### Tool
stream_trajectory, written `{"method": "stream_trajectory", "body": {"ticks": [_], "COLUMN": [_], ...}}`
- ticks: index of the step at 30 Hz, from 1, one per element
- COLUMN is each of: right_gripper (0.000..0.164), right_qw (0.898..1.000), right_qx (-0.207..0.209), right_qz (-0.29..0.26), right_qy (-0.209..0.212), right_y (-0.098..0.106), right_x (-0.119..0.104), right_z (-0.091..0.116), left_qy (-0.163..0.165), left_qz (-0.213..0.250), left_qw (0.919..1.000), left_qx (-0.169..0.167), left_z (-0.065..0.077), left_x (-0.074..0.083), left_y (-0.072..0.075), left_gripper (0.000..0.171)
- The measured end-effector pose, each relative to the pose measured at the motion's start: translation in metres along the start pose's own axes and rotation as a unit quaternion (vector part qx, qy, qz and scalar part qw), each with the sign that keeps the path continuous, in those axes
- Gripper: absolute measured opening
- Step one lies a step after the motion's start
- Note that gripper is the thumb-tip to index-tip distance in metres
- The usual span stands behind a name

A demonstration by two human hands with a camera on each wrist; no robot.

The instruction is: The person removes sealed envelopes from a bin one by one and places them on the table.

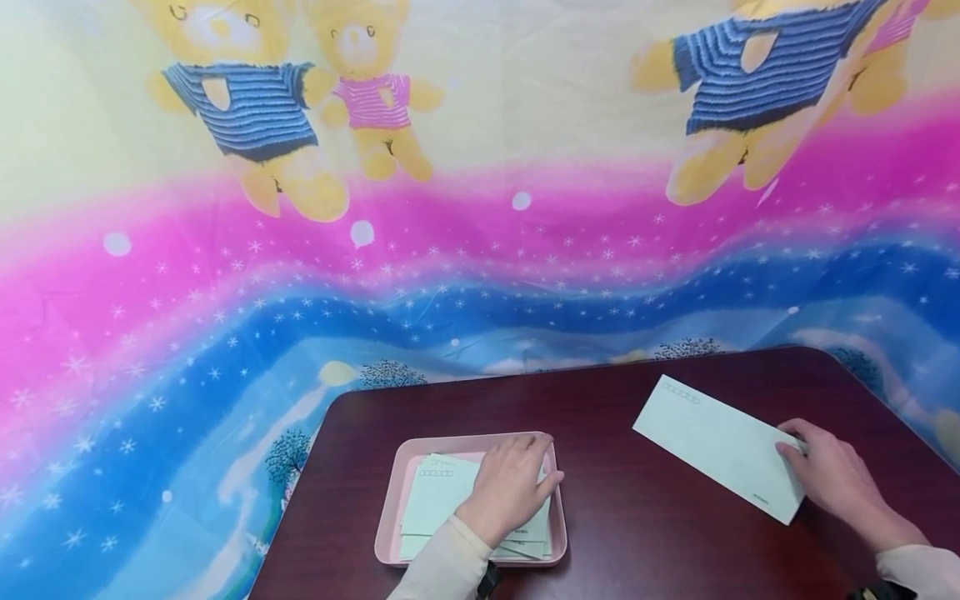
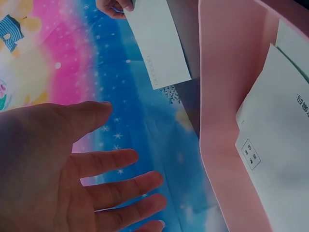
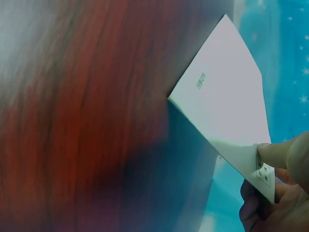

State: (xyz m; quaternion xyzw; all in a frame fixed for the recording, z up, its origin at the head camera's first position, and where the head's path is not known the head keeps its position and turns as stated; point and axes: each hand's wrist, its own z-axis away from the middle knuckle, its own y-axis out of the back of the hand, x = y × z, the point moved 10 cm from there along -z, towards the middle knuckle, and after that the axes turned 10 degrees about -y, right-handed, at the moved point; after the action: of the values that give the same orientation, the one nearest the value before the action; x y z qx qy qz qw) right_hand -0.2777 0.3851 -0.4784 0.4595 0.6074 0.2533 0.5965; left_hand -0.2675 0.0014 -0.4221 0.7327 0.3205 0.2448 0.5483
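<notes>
My right hand (image 1: 832, 471) pinches a pale green envelope (image 1: 720, 450) by its right end, thumb on top and fingers beneath in the right wrist view. The envelope (image 3: 227, 92) is tilted over the dark table, its far end pointing up and left. Above a pink tray (image 1: 389, 517) is my left hand (image 1: 510, 483), its fingers fairly straight and nothing held. In the left wrist view that hand (image 2: 96, 169) has spread fingers, apart from the tray wall (image 2: 222, 111). Several similar envelopes (image 1: 442, 504) lie loosely stacked in the tray, partly hidden by the left hand and sleeve.
The dark wooden table (image 1: 600, 533) has a rounded far edge. Behind it hangs a cloth (image 1: 480, 250) printed with bears and snowflakes in pink and blue. A dark band (image 1: 487, 579) sits on the left wrist.
</notes>
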Motion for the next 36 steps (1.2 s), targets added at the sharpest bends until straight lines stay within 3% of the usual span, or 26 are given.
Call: {"method": "stream_trajectory", "body": {"ticks": [13, 19, 36], "right_gripper": [0.03, 0.034, 0.035], "right_qw": [0.998, 0.996, 0.994], "right_qx": [-0.023, -0.054, -0.071], "right_qz": [0.053, 0.069, 0.086], "right_qy": [-0.013, -0.021, -0.01], "right_y": [-0.005, -0.011, -0.018], "right_x": [0.028, 0.039, 0.052], "right_z": [-0.014, -0.019, -0.029], "left_qy": [-0.008, -0.02, -0.037], "left_qz": [-0.01, -0.021, -0.044], "left_qw": [0.9992, 0.9991, 0.9979], "left_qx": [-0.038, -0.031, -0.03], "left_z": [-0.003, -0.006, -0.008], "left_x": [0.011, 0.017, 0.023], "left_y": [-0.013, -0.014, -0.015], "left_gripper": [0.051, 0.049, 0.048]}}
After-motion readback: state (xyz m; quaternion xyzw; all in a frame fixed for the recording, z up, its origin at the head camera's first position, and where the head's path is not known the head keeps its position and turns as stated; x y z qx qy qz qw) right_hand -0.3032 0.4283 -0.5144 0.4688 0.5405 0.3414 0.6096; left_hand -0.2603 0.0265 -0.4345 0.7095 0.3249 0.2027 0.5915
